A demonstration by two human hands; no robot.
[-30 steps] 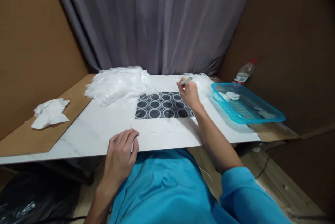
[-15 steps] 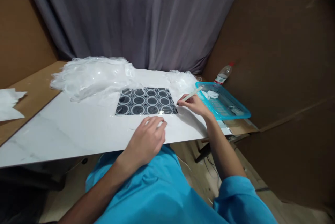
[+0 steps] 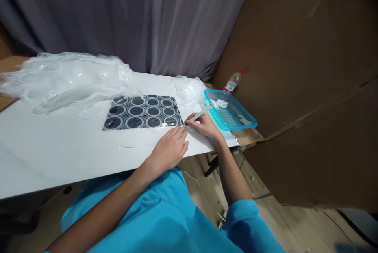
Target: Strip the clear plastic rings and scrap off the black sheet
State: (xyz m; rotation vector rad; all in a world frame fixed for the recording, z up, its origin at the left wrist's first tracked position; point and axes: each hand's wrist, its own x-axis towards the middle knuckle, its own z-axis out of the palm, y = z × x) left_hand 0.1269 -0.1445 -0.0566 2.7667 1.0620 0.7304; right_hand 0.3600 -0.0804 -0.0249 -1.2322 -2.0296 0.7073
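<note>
A dark sheet patterned with pale rings (image 3: 144, 112) lies on the white table, its surface glossy. At its lower right corner my right hand (image 3: 203, 123) is closed around a slim white pen-like tool (image 3: 200, 113), tip down; whether it is a pen or a knife cannot be made out. My left hand (image 3: 169, 148) rests just below the same corner, fingers stretched and slightly bent, close to the right fingertips. What lies under its palm is hidden. Thin clear curved scraps (image 3: 128, 146) lie on the table to its left.
A big heap of clear plastic film (image 3: 67, 79) covers the table's back left; a smaller plastic heap (image 3: 189, 89) is at the back. On the right stand a blue basket (image 3: 217, 117) with white items inside and a bottle (image 3: 233, 81). Cardboard panels (image 3: 295, 56) rise beyond.
My view has turned to the right. My left hand has moved up to the sheet's lower right corner, beside my right hand. The tool's tip stays near that corner.
</note>
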